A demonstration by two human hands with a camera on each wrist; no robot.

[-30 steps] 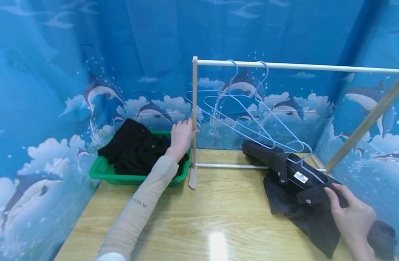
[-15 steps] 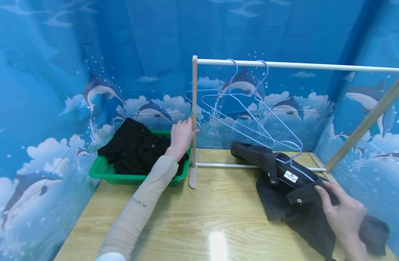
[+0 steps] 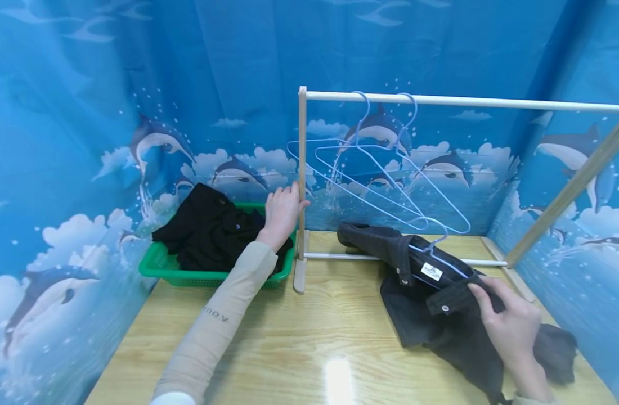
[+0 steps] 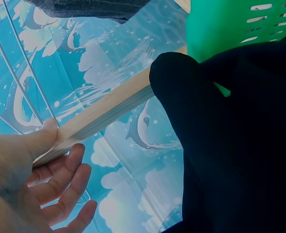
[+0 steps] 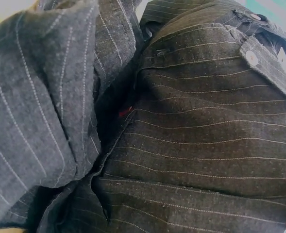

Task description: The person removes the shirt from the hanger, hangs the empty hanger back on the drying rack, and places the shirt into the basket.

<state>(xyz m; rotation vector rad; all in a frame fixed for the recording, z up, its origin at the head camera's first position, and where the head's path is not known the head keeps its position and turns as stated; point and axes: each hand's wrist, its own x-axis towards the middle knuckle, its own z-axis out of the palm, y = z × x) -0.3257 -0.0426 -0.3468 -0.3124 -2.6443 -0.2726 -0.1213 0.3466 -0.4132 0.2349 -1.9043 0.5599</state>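
My left hand [image 3: 281,216] grips the wooden post [image 3: 301,152] at the left end of a clothes rack. In the left wrist view the thumb lies along one side of the post [image 4: 109,104], with the fingers on the other. At the right, my right hand [image 3: 512,320] pinches the collar area of a dark pinstriped shirt [image 3: 411,315]. A light-blue wire hanger [image 3: 448,264] sits inside the shirt's neck, its hook sticking out near a white label [image 3: 431,271]. Pinstriped cloth [image 5: 206,131] fills most of the right wrist view.
Two light-blue hangers [image 3: 385,160] hang from the rack's white top rail [image 3: 492,103]. A green basket [image 3: 198,277] holding black clothes [image 3: 208,230] stands left of the post. The shirt partly covers the white lower rail [image 3: 335,256]. Dolphin-print curtains [image 3: 228,67] surround the wooden table [image 3: 289,343].
My right hand has moved left across the table, carrying the shirt and its hanger with it. The left hand stays on the post.
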